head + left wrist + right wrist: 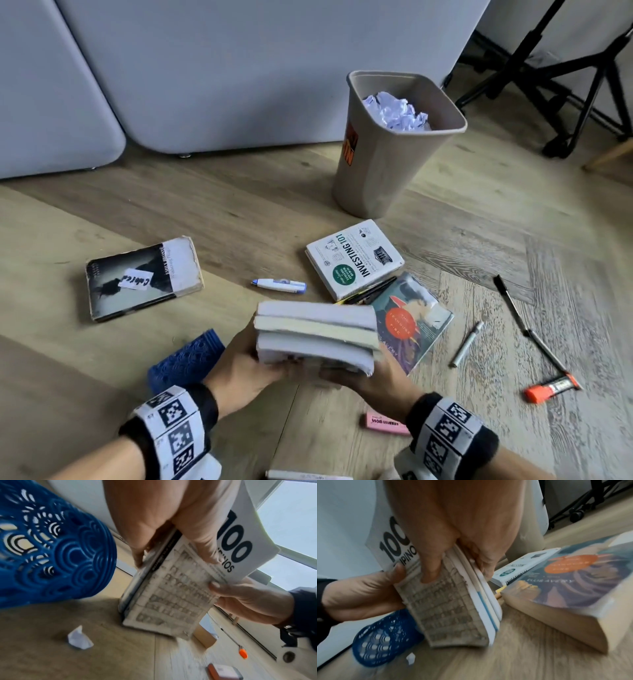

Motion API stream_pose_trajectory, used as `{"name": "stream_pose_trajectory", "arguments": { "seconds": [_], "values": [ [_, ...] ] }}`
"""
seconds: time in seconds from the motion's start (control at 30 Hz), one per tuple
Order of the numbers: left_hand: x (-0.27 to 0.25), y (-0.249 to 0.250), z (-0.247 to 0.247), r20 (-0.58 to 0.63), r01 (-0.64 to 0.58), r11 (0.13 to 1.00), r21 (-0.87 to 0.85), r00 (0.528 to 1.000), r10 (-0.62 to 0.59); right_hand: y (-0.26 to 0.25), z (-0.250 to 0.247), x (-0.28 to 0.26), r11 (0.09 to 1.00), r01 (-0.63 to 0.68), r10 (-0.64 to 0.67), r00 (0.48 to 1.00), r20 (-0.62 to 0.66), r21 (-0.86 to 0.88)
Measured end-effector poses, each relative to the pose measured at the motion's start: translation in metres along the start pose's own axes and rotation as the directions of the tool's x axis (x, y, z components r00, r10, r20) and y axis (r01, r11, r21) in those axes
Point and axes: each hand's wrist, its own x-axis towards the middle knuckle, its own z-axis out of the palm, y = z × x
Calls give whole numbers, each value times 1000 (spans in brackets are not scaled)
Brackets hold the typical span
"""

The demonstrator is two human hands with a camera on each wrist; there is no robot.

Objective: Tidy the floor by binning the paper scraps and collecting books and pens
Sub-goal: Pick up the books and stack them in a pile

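Both hands hold a stack of three books (315, 334) just above the floor, page edges facing me. My left hand (251, 361) grips its left end and my right hand (373, 375) grips its right end. In the left wrist view the stack (168, 588) shows a worn cover and a white "100" cover. On the floor lie a dark book (144, 277), "Investing 101" (354, 258) and a colourful paperback (411, 322). A white-blue pen (279, 285), black pen (510, 301), silver pen (467, 344) and orange marker (551, 389) lie scattered. A paper scrap (78, 638) lies near the blue holder.
A beige bin (394, 164) with crumpled paper (397, 111) stands beyond the books. A blue perforated holder (186, 363) lies on its side by my left wrist. A pink eraser-like block (385, 423) sits near my right wrist. Grey furniture stands behind, with a black stand (561, 85) at the right.
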Motion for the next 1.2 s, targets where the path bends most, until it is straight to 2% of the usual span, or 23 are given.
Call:
{"name": "stream_pose_trajectory", "arguments": {
  "seconds": [0.13, 0.2, 0.23, 0.3, 0.33, 0.37, 0.4, 0.43, 0.5, 0.53, 0.6, 0.63, 0.67, 0.73, 0.77, 0.8, 0.83, 0.87, 0.9, 0.93, 1.0, 1.1, 1.2],
  "values": [
    [-1, 2, -7, -113, 50, 973, 225, 993, -25, -3, 0, 8, 983, -133, 128, 991, 46, 124],
    [0, -6, -21, -99, 48, 889, 455, 995, -3, -2, 5, 5, 957, -201, 200, 979, 26, 210],
    [-1, -7, -29, -61, 32, 765, 644, 998, 10, 1, 8, 3, 940, -230, 231, 973, 25, 254],
    [-1, -8, -49, 0, -8, 303, 953, 1000, 27, 6, 10, 0, 911, -266, 268, 963, 37, 315],
    [-1, -7, -59, 6, -6, 110, 994, 1000, 6, 9, 10, -1, 899, -277, 278, 960, 46, 340],
    [-2, -6, -69, -41, 40, -11, 999, 998, -50, 12, 10, -1, 885, -288, 287, 956, 59, 366],
    [-2, -8, -78, -141, 133, -78, 988, 983, -116, 15, 10, -2, 867, -301, 296, 952, 75, 396],
    [-4, -10, -87, -274, 263, -85, 961, 945, -180, 17, 10, -2, 852, -309, 301, 950, 87, 422],
    [-10, -10, -99, -445, 459, -8, 888, 857, -261, 20, 11, -2, 833, -321, 313, 945, 95, 451],
    [-12, -9, -102, -470, 485, 12, 875, 854, -225, 21, 12, -1, 825, -327, 319, 943, 98, 461],
    [-14, -5, -105, -458, 462, 31, 886, 884, -96, 20, 15, 1, 819, -324, 318, 943, 97, 474],
    [-13, 0, -105, -438, 438, 96, 894, 899, -21, 18, 16, 3, 822, -318, 311, 946, 95, 472],
    [-10, 6, -105, -421, 399, 206, 893, 904, 73, 15, 17, 5, 826, -313, 305, 948, 96, 469],
    [0, 23, -102, -421, 276, 477, 835, 877, 230, 13, 20, 7, 826, -318, 308, 946, 100, 465],
    [6, 30, -100, -443, 223, 577, 786, 854, 273, 11, 21, 7, 824, -323, 315, 944, 98, 466],
    [14, 36, -98, -497, 220, 667, 712, 829, 256, 11, 21, 7, 821, -322, 315, 944, 95, 471],
    [23, 41, -98, -570, 270, 760, 591, 806, 157, 10, 21, 6, 819, -319, 314, 945, 94, 477],
    [31, 46, -98, -624, 333, 857, 394, 782, -16, 9, 21, 5, 818, -321, 316, 944, 93, 478],
    [37, 49, -98, -606, 384, 912, 146, 763, -225, 9, 20, 4, 813, -323, 319, 943, 94, 484],
    [41, 51, -100, -502, 441, 894, -76, 758, -416, 8, 19, 4, 801, -327, 325, 941, 93, 502],
    [42, 53, -103, -231, 563, 760, -324, 732, -641, 9, 16, 2, 778, -325, 323, 941, 101, 538],
    [40, 39, -109, -59, 640, 633, -435, 681, -730, 11, 14, 0, 777, -330, 329, 939, 101, 535],
    [40, 13, -119, -34, 641, 545, -541, 631, -775, 12, 13, -1, 780, -341, 333, 936, 113, 524]
  ]
}}
